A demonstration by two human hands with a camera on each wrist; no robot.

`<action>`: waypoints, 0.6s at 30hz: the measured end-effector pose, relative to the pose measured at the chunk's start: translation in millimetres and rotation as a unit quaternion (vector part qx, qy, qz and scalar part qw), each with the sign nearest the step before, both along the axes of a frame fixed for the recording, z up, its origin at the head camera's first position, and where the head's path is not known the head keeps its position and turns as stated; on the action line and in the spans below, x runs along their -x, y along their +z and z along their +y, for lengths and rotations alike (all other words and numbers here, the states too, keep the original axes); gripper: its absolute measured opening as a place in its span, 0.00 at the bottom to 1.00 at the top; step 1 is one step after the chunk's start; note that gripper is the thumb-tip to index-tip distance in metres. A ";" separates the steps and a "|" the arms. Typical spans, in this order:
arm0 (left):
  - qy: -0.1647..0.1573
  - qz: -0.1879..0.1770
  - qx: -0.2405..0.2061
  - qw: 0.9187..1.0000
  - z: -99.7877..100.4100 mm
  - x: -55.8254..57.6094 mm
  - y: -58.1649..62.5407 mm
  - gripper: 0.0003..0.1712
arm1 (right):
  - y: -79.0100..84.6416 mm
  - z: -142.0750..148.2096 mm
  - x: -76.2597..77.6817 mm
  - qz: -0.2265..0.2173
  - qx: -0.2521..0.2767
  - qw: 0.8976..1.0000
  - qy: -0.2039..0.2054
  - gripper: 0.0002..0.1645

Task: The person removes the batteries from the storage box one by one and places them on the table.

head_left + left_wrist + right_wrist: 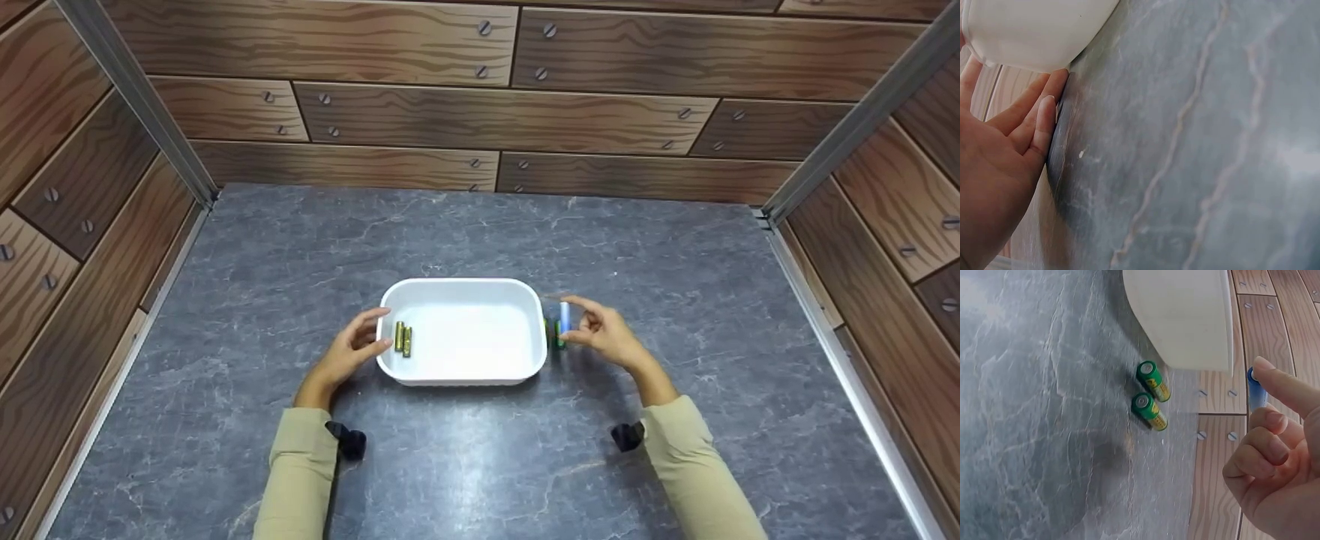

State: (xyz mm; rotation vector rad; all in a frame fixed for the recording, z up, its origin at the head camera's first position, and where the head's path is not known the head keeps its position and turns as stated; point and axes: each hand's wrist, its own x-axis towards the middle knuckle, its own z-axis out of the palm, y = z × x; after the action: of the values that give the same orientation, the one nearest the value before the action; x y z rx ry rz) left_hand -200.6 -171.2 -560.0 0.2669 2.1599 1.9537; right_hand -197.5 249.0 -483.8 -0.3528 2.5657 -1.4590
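Observation:
A white plastic tub [465, 337] lies on the grey marbled surface, with two gold-and-green batteries [403, 337] side by side at its left inside. My left hand [351, 349] rests against the tub's left end, thumb and forefinger at the rim. In the left wrist view its fingers [1016, 121] look fairly straight beside the tub's wall [1033, 34]. Right of the tub, my right hand [606, 336] pinches a blue battery [565, 319] between thumb and forefinger, raised above the surface. Below it, two green-and-gold batteries [1152, 381] stand beside the tub in the right wrist view.
Wood-print panels [405, 116] close off the back and both sides. Metal corner posts [142, 105] rise at the back left and back right. A black wrist camera [349, 442] sits on each forearm.

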 end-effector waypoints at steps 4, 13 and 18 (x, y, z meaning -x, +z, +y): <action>0.000 0.004 0.002 1.000 -0.5 -0.3 -0.5 0.32 | -2.1 3.8 0.0 0.005 0.009 1.000 -0.005 0.36; 0.006 -0.005 0.008 1.000 0.6 -0.6 1.2 0.31 | -14.0 12.6 1.5 -0.009 -0.006 1.000 -0.019 0.35; 0.003 -0.002 0.009 1.000 0.6 -0.7 1.3 0.31 | -19.1 17.8 1.0 -0.019 -0.012 0.999 -0.023 0.35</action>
State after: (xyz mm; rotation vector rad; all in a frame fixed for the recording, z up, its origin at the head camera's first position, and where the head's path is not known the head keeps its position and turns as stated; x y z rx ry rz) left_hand -200.0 -170.6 -558.6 0.2548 2.1767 1.9351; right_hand -198.5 266.9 -502.9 -0.2604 2.5762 -1.4337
